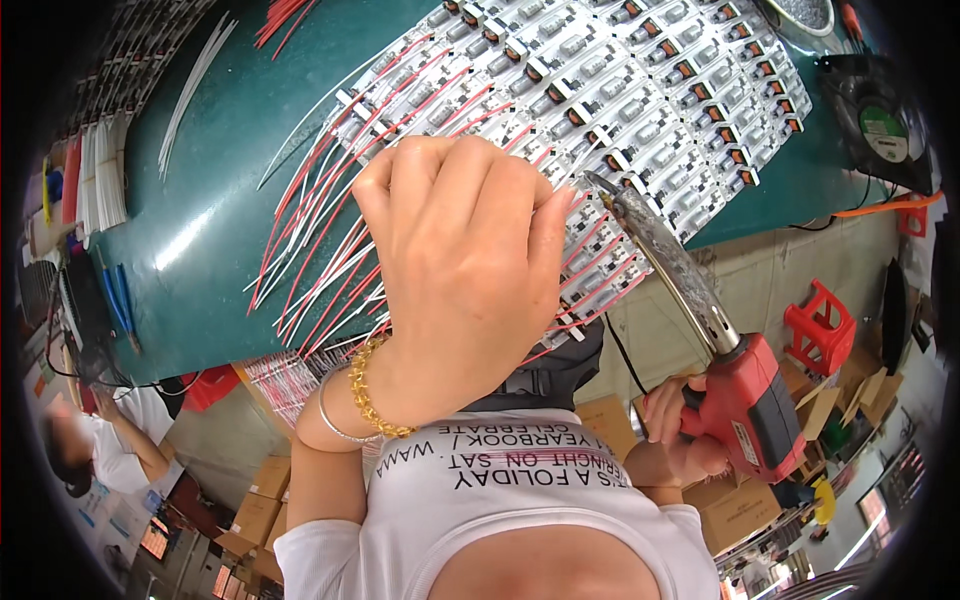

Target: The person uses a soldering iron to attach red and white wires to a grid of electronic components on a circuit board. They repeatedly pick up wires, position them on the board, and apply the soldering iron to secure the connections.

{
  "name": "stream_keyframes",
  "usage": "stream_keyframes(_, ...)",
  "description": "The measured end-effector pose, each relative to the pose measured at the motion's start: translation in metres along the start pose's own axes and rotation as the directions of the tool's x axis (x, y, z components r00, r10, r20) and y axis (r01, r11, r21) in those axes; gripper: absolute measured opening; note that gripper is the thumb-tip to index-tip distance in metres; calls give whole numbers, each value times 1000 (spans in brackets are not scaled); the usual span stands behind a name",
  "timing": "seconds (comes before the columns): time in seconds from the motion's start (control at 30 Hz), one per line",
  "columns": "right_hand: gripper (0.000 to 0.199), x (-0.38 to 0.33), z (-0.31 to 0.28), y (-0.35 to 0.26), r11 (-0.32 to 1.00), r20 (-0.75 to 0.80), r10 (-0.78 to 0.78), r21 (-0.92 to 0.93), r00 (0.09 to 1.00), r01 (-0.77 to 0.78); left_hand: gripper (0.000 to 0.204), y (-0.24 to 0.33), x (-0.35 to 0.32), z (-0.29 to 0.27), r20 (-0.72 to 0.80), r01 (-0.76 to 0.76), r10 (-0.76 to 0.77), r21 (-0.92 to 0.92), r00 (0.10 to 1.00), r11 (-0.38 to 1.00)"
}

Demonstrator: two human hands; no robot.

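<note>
My left hand (pixel 465 255) is over the white circuit boards (pixel 640 110), its fingers curled downward and its fingertips hidden beneath it. The hand looks closed, but what it holds, if anything, cannot be made out. A red and black soldering gun (pixel 750 410) is gripped in my right hand (pixel 685 430). Its long metal barrel reaches up and left, and the dark tip (pixel 592 180) is at the boards, just right of my left thumb. Red and white wires (pixel 310 235) fan out from the boards to the left, and shorter red wires (pixel 605 265) lie on their near right part.
The boards lie on a green table (pixel 190 290). Loose white wires (pixel 195 90) and blue-handled pliers (pixel 118 297) are at its left. A black fan (pixel 880 125) stands at the right, near a small bowl (pixel 805 15). Beyond are a red stool (pixel 820 325), cardboard boxes (pixel 735 515) and another person (pixel 130 440).
</note>
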State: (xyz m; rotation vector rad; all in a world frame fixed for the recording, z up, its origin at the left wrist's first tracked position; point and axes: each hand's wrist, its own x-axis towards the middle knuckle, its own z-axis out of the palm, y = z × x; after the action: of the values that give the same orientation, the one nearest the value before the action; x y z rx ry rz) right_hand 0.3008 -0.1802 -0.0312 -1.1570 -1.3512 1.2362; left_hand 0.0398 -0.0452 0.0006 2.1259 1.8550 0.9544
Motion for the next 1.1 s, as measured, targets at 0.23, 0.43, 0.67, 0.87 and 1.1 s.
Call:
stream_keyframes(0.23,82,-2,0,4,1000,-20,2,-6,1000,-3,16,0,-1,0,-17,-7,7,6,1000,1000)
stream_keyframes(0.43,82,4,4,-5,993,-47,3,120,999,3,16,1,-1,1,-13,-17,18,12,1000,1000)
stream_keyframes(0.67,82,7,7,-8,986,-56,-4,166,998,14,12,-3,-2,-2,-122,-58,53,-42,991,997)
stream_keyframes(0.87,83,3,6,-10,985,-65,2,172,998,9,11,4,-11,-6,-49,-20,11,-188,999,982)
stream_keyframes(1.1,83,2,9,-12,986,-55,21,165,998,-11,11,6,-16,0,-64,-28,20,-125,998,992)
